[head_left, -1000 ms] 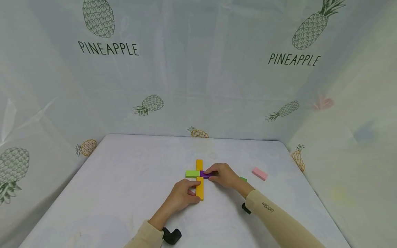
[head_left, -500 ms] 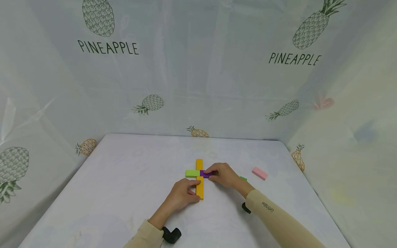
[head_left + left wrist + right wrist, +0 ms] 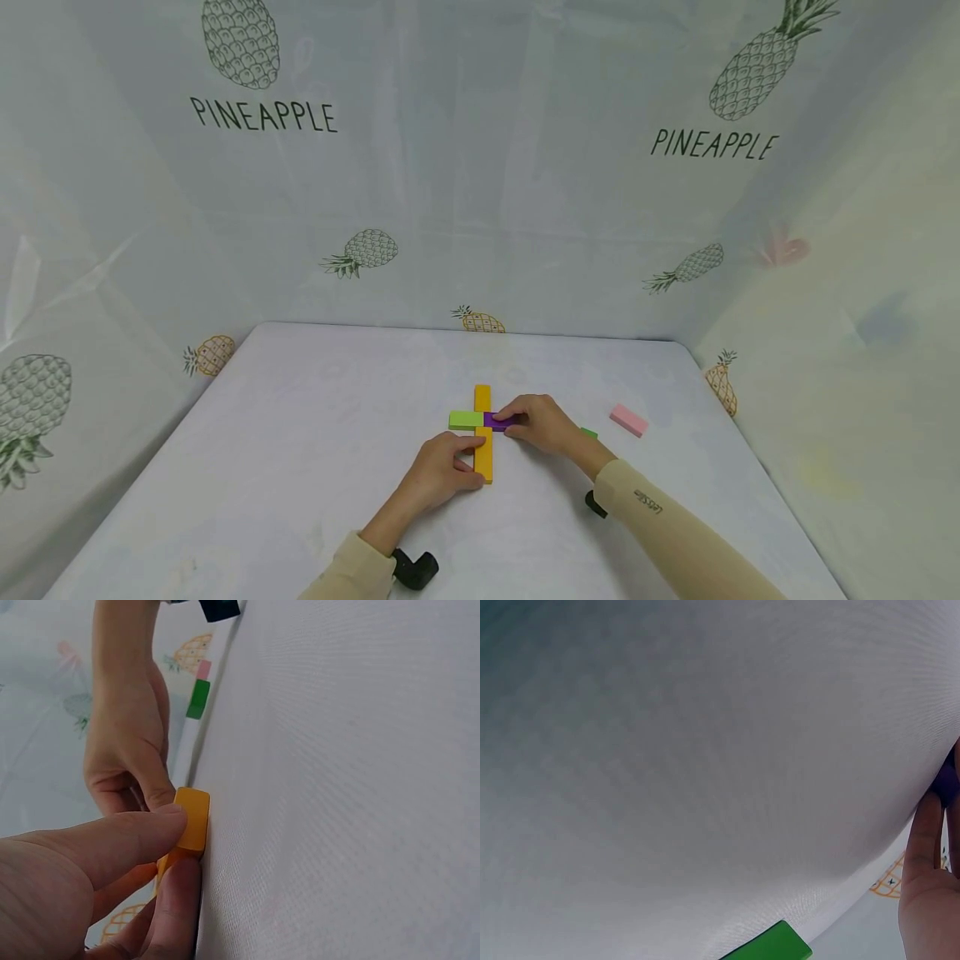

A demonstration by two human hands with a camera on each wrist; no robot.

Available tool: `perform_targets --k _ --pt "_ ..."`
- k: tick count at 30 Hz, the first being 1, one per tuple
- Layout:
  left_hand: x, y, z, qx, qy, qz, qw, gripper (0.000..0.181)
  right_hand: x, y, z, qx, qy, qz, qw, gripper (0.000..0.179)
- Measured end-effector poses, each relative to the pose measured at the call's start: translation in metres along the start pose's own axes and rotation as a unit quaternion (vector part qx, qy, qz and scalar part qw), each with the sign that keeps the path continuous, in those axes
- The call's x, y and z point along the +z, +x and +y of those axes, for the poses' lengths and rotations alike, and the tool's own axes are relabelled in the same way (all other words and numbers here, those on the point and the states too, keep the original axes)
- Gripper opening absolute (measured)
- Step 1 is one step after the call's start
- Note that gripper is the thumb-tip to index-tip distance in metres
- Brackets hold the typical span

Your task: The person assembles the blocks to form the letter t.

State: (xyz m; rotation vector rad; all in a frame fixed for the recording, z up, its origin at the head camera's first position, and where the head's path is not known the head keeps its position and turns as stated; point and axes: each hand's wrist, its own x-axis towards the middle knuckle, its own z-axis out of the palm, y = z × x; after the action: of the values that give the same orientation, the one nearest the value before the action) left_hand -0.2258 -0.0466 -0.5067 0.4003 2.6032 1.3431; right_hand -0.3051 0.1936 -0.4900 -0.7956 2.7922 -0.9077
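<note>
My left hand (image 3: 438, 472) pinches the near yellow block (image 3: 483, 458) along its length; the left wrist view shows thumb and fingertips on that yellow block (image 3: 193, 821). To its upper right, my right hand (image 3: 543, 423) grips a purple block (image 3: 496, 422), whose right end is hidden under the fingers. A light green block (image 3: 466, 420) lies end to end with the purple one, pointing left. Another yellow block (image 3: 482, 397) stands out beyond them toward the back. Together the blocks form a cross in the head view.
On the white table (image 3: 337, 417), a pink block (image 3: 628, 420) lies off to the right. A green block (image 3: 589, 432) shows partly behind the right wrist, and its end fills the bottom of the right wrist view. Pineapple-printed cloth (image 3: 480, 167) hangs behind and at the sides.
</note>
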Motion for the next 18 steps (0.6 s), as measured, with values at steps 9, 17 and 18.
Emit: perform_targets --k 9,17,18 --pt "-0.0010 -0.0011 0.0013 0.002 0.004 0.006 1.0000 0.059 0.0008 0.0001 0.0008 -0.011 -0.009 -0.001 0.9999 0.027" --pt "-0.0009 -0.0016 0.0014 0.016 -0.015 0.006 0.9997 0.058 0.0016 0.0012 0.0041 -0.044 -0.024 0.007 0.9987 0.026" --pt "-0.0009 -0.0016 0.0015 0.017 -0.014 0.005 0.9998 0.058 0.0015 0.0015 0.0043 -0.046 -0.025 0.008 0.9986 0.026"
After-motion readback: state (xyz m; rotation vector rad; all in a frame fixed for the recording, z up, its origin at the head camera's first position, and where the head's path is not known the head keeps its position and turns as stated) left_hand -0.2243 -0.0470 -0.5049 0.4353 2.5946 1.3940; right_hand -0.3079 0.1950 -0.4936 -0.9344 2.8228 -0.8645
